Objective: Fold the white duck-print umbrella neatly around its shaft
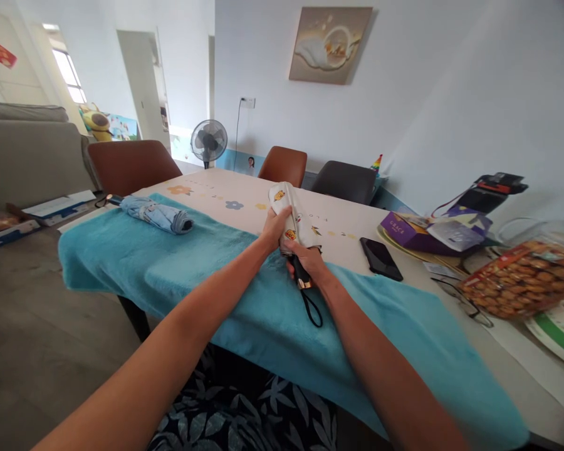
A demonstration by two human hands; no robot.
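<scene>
Between my hands is a folded cream umbrella (303, 216) with small cartoon prints, tilted above the table's front part. My left hand (276, 227) is closed around the side of its canopy. My right hand (309, 260) grips the lower end, where the canopy meets the black handle. A black wrist loop hangs from the handle's end, below a copper-coloured band. On the left, a rolled light-blue umbrella (157, 215) lies on the teal towel (207, 250), apart from both hands. Some fingers of my right hand are hidden behind the handle.
A phone (380, 258) lies right of my hands on the pale table (244, 188). Farther right are eyeglasses (465, 300), a purple box (413, 235) and a large clear jar of nuts (526, 275). Chairs (134, 166) and a fan (209, 139) stand beyond the table.
</scene>
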